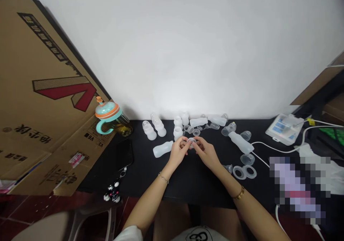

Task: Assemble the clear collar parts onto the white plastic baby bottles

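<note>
In the head view, a small round translucent ring-like part [191, 140] is held above the near middle of the matte black tabletop [150, 178], in front of the wearer's body. The bare left hand [178, 151] and bare right hand [206, 154] meet around it, thumbs on the near side and fingertips closed on opposite edges; the two-sided pinch probably suits so small a piece, keeping it level and steady. Its round face is turned mostly upward, toward the camera; being roughly circular, it shows no clear long axis, and its finer shape is hidden by the fingers. Just beside the left hand, a frosted white waisted plastic bottle [162, 149] lies on its side, its long axis running mostly left to right, the right end slightly farther from the wearer. Farther left, capped frosted white bottles [149, 131] appear to stand upright, seemingly grouped to keep them apart from the loose pieces. To the right, another frosted white bottle [241, 143] lies slanting, its right end nearer the wearer, close to a clear plastic dome cap [247, 159] and two flat translucent rings [238, 167], perhaps set there within reach.
</note>
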Demonstrator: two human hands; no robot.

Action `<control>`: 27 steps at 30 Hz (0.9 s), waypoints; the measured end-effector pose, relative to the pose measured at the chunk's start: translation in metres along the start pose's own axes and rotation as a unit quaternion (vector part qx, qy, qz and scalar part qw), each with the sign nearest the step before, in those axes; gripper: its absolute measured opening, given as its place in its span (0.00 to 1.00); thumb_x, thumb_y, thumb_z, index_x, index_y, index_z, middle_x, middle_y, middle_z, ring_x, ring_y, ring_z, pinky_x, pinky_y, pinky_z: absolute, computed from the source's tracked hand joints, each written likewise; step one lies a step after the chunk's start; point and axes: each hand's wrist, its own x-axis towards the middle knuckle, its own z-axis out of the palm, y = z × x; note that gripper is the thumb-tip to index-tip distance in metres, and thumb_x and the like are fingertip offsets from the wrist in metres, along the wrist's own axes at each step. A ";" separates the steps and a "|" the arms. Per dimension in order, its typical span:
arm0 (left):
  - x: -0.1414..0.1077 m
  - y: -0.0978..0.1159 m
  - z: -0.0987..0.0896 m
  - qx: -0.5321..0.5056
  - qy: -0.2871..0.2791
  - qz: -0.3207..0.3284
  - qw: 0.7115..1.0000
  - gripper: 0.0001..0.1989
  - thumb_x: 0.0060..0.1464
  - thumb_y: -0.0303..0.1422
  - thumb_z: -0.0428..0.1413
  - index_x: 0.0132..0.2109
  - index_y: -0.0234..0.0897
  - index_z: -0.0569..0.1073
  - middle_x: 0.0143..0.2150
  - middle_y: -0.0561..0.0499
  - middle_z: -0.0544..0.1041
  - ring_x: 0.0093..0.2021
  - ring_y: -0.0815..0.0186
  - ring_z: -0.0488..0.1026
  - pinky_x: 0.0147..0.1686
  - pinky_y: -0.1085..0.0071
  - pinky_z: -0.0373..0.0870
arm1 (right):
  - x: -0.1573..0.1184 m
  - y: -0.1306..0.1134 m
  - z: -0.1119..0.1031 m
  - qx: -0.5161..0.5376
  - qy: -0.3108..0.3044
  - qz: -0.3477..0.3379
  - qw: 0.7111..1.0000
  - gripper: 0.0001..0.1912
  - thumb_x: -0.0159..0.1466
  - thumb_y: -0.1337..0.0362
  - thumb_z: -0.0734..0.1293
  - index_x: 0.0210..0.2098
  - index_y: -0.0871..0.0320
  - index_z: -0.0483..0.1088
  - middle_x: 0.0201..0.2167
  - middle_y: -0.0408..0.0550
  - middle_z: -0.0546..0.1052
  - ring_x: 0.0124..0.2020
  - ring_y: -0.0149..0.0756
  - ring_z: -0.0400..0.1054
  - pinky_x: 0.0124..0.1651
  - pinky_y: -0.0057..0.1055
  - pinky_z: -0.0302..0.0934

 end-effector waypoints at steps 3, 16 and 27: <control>0.000 0.000 0.000 0.004 -0.009 0.002 1.000 0.20 0.58 0.50 0.59 0.44 0.37 0.70 0.29 0.53 0.78 0.18 0.74 0.65 0.19 0.77 0.60 | 0.001 0.003 0.000 0.008 0.002 0.006 1.000 0.18 0.69 0.51 0.63 0.51 0.55 0.72 0.33 0.47 0.81 0.28 0.36 0.75 0.31 0.29 0.69; -0.005 0.006 0.001 0.041 -0.017 0.020 0.999 0.19 0.61 0.50 0.56 0.43 0.38 0.70 0.24 0.57 0.72 0.20 0.72 0.67 0.21 0.77 0.62 | 0.001 0.002 0.000 -0.013 0.010 0.005 1.000 0.19 0.69 0.48 0.61 0.47 0.55 0.73 0.32 0.47 0.80 0.26 0.37 0.74 0.30 0.30 0.67; -0.007 0.007 0.001 0.047 -0.023 0.028 0.998 0.15 0.61 0.46 0.55 0.43 0.38 0.69 0.24 0.58 0.71 0.20 0.72 0.68 0.22 0.77 0.65 | 0.001 0.001 -0.001 -0.024 0.011 0.002 1.000 0.17 0.69 0.51 0.61 0.46 0.55 0.73 0.33 0.49 0.80 0.27 0.37 0.74 0.31 0.30 0.68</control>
